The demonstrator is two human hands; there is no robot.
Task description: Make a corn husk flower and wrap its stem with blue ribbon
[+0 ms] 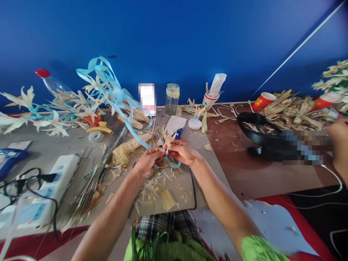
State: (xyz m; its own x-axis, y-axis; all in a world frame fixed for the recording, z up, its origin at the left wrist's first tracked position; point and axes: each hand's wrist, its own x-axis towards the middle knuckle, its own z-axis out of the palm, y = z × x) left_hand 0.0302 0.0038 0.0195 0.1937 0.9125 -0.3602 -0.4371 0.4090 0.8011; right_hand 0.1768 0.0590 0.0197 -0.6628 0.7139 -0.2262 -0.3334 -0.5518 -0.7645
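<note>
In the middle of the head view, my left hand pinches a light blue ribbon at the base of a small corn husk flower. The ribbon runs up and left to a loose tangle. My right hand grips the flower from the other side, its pale petals pointing up between the fingertips. Both hands are closed and almost touching, and the exact grip is partly hidden by the fingers. A loop of ribbon hangs just below them. Under the hands, husk scraps litter the grey mat.
Finished husk flowers and thin wires lie left, near a power strip and a tape roll. A glass bottle stands behind. Rightward are a black strapped device, a red cup and another person's hand.
</note>
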